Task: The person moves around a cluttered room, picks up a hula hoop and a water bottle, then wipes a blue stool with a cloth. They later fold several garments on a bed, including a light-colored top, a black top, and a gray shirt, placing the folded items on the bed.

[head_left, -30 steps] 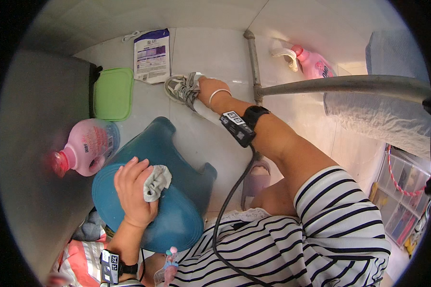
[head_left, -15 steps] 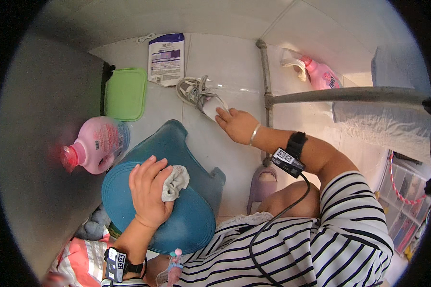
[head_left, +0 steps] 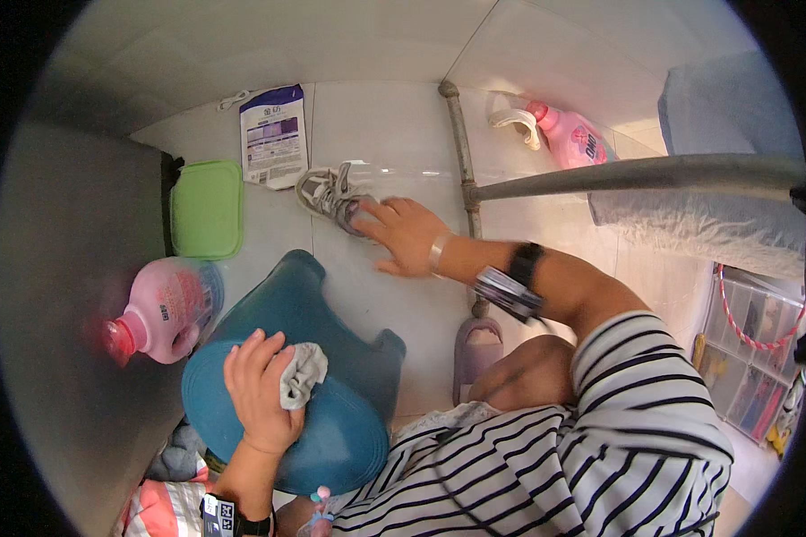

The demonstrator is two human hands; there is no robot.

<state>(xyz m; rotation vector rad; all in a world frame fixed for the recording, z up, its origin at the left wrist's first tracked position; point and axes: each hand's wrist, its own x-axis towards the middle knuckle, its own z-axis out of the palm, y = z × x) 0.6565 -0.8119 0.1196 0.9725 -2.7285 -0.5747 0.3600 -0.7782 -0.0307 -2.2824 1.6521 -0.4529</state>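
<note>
A grey and white laced sneaker (head_left: 330, 194) lies on the tiled floor in front of me. My right hand (head_left: 407, 236) is over its heel end, fingers spread and slightly blurred, hiding that part of the shoe; whether the fingertips touch it I cannot make out. My left hand (head_left: 265, 394) rests on the teal plastic stool (head_left: 345, 438), which is tipped on its side. Between its thumb and fingers is a crumpled greyish-white cloth (head_left: 303, 376).
Left of the stool lies a pink bottle (head_left: 166, 309), with a green lidded box (head_left: 207, 208) beyond it. A white and purple packet (head_left: 273, 139) is near the wall. Right stand a metal rail (head_left: 636, 177), another pink bottle (head_left: 571, 136) and a clear drawer box (head_left: 748, 349). A mauve slipper (head_left: 477, 353) is nearby.
The whole view has shifted, so things appear further left and lower. My right hand's fingers have spread from the shoe's heel, and the hand sits further over it. My left hand keeps the cloth.
</note>
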